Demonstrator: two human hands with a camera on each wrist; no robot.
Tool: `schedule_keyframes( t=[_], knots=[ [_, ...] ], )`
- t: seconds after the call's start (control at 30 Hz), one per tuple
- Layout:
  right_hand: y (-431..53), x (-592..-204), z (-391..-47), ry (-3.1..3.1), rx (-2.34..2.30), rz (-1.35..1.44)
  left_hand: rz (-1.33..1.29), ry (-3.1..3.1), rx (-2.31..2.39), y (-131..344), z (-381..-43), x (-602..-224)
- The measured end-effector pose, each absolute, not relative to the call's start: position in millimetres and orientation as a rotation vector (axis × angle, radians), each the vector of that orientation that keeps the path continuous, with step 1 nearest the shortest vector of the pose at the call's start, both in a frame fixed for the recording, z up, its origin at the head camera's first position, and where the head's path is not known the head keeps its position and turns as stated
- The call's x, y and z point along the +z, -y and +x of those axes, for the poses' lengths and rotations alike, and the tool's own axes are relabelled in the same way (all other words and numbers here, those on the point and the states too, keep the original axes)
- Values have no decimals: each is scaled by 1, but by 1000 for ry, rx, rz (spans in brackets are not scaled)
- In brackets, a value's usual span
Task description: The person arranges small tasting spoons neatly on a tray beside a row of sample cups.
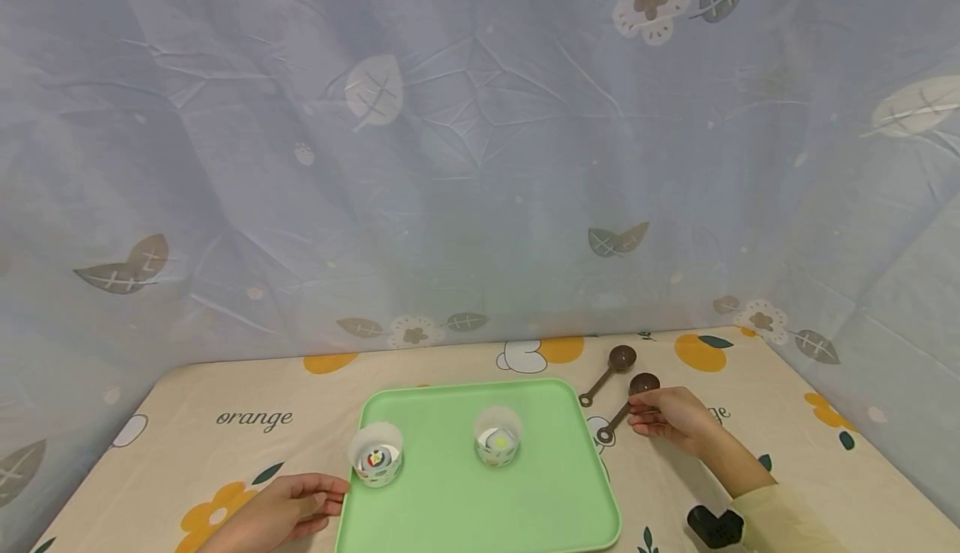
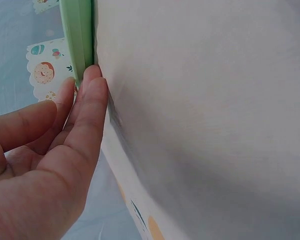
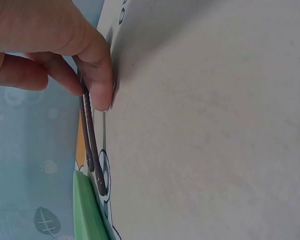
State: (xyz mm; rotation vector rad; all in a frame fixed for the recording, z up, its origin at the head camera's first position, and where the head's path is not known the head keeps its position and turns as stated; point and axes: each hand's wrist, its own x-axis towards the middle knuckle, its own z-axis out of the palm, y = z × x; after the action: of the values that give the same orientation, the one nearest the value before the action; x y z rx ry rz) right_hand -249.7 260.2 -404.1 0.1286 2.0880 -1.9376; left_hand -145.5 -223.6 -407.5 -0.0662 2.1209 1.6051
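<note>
A light green tray point(image 1: 555, 478) lies on the patterned cloth. My left hand point(image 1: 277, 510) is at its left rim, fingers nearly straight, fingertips against the tray edge point(image 2: 79, 37) in the left wrist view. Two paper baking cups stand on the tray: one near the left rim point(image 1: 378, 475), one right of centre point(image 1: 497, 455). Each has a small coloured piece or print at its bottom. Beyond the tray's right side lie two brown measuring spoons, a far one point(image 1: 621, 359) and a nearer one point(image 1: 645, 382). My right hand point(image 1: 675, 421) reaches the nearer spoon, fingertips beside its handle, thumb apart.
Behind the table hangs a pale curtain point(image 1: 480, 203) with leaf prints, which also closes off the right side. A small black object point(image 1: 716, 527) sits by the right sleeve point(image 1: 780, 521). The cloth point(image 1: 315, 403) carries orange and flower prints.
</note>
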Motion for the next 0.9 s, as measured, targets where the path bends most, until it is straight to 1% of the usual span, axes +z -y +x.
schedule_keyframes(
  t=[0.13, 0.37, 0.7, 0.9],
  knots=[
    [-260, -404, -250, -2075, -1954, 129, -89, -2123, 1609, 224, -146, -409],
    [-261, -403, -248, -2059, -1970, 127, -27, -2097, 1622, 226, -146, -409],
    [-262, -402, -248, -2070, -1972, 102, -138, -2137, 1614, 221, -145, -409],
    [-263, -401, -249, -2095, -1962, 95, -69, -2110, 1622, 224, -146, -409]
  ],
)
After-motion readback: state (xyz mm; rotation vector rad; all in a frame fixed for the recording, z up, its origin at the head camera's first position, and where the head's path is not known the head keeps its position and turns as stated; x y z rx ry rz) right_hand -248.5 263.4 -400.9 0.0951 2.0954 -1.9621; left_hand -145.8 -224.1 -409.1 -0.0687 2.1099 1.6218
